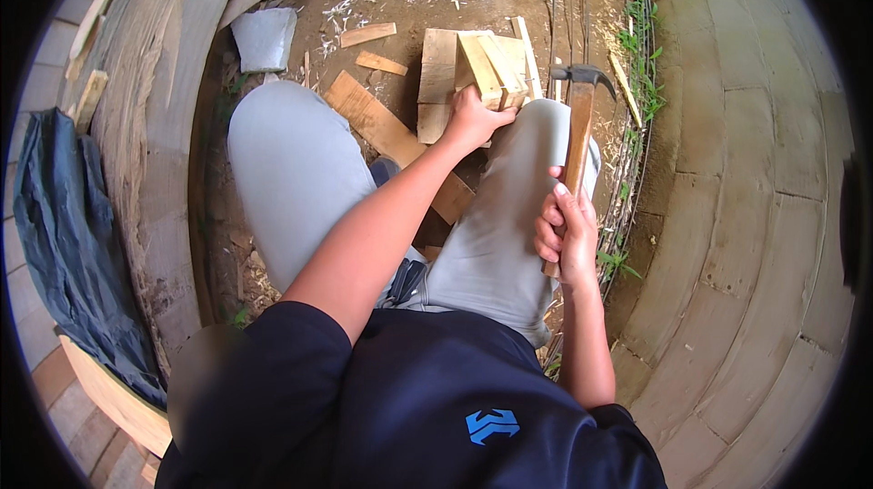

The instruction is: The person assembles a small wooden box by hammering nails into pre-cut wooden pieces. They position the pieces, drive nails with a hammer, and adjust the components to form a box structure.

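Note:
My right hand (570,230) is closed round the wooden handle of a claw hammer (580,125). The hammer stands nearly upright in the picture, its dark metal head above my right knee. Ahead of me, my left hand (475,119) grips the near end of a small pale wooden piece (491,69) that looks made of boards set together. That piece rests on or against a larger wooden block (436,80) on the ground. The hammer head is apart from the wood. My left palm and some fingertips are hidden.
A brown board (373,121) lies between my legs, with small offcuts (368,34) and wood shavings beyond. A grey stone-like block (265,39) sits beside a large timber (173,62) at left. Dark plastic sheeting (68,234) hangs there. Thin rods (627,171) and a block wall (727,171) run along the right.

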### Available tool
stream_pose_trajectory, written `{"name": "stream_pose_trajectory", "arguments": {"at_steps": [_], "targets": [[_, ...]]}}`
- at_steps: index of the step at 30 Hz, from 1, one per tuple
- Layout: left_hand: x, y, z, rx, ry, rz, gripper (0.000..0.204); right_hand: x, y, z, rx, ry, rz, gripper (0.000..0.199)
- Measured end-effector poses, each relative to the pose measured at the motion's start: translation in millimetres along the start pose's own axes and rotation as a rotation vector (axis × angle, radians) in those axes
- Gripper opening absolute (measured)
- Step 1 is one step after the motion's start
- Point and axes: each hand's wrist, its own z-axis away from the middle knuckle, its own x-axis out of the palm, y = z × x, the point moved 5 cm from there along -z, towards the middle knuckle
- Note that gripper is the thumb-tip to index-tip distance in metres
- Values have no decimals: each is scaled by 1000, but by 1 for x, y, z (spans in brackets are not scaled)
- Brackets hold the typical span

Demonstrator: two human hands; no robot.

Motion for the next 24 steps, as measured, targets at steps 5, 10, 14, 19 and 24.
{"name": "stream_pose_trajectory", "arguments": {"at_steps": [5, 10, 14, 19, 24], "targets": [[8, 2, 1, 25, -29, 128, 65, -5, 6, -12, 19, 21, -5, 30], [7, -14, -5, 12, -28, 183, 66, 9, 1, -18, 42, 48, 131, 32], [12, -24, -10, 6, 39, 159, 50, 15, -5, -30, -17, 77, 264, 34], [7, -25, -15, -15, 48, 61, 51, 21, -42, -90, -377, 254, 859, 56], [0, 11, -13, -29, -85, 85, 67, 34, -60, -141, -543, 367, 1092, 64]]}}
